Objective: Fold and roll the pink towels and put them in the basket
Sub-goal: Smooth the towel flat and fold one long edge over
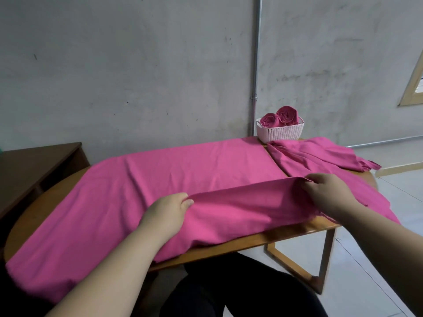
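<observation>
Left hand (169,209) and right hand (327,191) pinch the raised fold of a smooth pink towel (183,165) spread over the wooden worktop (251,241); two rolled towels (281,116) sit in a ribbed pale basket (280,132).

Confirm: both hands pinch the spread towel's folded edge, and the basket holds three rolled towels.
Wrong: the head view shows the basket holds two rolled towels, not three. The left hand and right hand pinch the folded edge of the spread towel.
</observation>
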### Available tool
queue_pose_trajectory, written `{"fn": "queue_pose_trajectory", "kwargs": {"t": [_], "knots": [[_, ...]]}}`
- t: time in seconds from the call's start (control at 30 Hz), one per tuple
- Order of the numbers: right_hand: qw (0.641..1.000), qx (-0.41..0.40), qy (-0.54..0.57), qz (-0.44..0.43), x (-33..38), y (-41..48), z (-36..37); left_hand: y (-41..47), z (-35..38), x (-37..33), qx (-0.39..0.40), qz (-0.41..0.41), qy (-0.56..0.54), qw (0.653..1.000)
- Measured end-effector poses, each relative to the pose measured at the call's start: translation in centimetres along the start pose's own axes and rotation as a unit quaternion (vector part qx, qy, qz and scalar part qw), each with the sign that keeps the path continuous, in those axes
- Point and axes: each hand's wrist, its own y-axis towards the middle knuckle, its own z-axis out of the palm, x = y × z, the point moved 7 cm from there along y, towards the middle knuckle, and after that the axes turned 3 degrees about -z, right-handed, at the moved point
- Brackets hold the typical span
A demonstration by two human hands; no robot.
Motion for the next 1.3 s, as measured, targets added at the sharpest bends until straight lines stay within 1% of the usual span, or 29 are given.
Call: {"fn": "queue_pose_trajectory", "kwargs": {"t": [0.1,0.17,0.3,0.37,0.5,0.57,0.6,0.67,0.83,1.03,1.23,1.3], "knots": [[1.000,0.000,-0.014,0.001,1.0,3.8,2.1,4.7,0.2,1.2,-0.045,-0.023,0.041,0.998],[0.999,0.005,-0.037,0.000,1.5,6.9,3.8,8.3,0.2,1.8,-0.074,-0.020,0.069,0.995],[0.998,-0.002,-0.071,0.002,1.7,14.6,7.8,16.4,1.1,3.2,-0.131,0.003,0.082,0.988],[0.997,0.001,-0.074,0.000,1.4,18.6,10.4,20.6,2.5,4.3,-0.140,0.014,0.101,0.985],[0.995,0.000,-0.099,0.004,0.0,24.9,15.7,27.1,6.2,6.9,-0.114,0.018,0.112,0.987],[0.992,0.017,-0.122,0.005,-1.4,26.2,18.1,28.4,8.7,8.3,-0.073,0.016,0.101,0.992],[0.990,0.026,-0.137,-0.002,-2.0,26.4,19.1,28.6,9.6,9.1,-0.053,0.000,0.078,0.996],[0.986,0.036,-0.164,-0.020,-2.9,26.4,20.3,28.8,10.4,10.4,-0.039,-0.032,0.032,0.998],[0.984,0.053,-0.165,-0.050,-2.2,23.8,20.1,25.8,10.5,11.0,-0.032,-0.046,0.003,0.998],[0.981,0.077,-0.164,-0.068,-1.4,16.1,17.8,16.8,9.2,10.5,-0.046,-0.051,-0.005,0.998],[0.980,0.069,-0.173,-0.068,-1.5,8.0,14.9,8.3,8.3,9.2,-0.060,-0.036,-0.005,0.998],[0.979,0.063,-0.180,-0.065,-1.9,6.0,14.1,6.3,8.2,8.7,-0.054,-0.034,-0.004,0.998]]}}
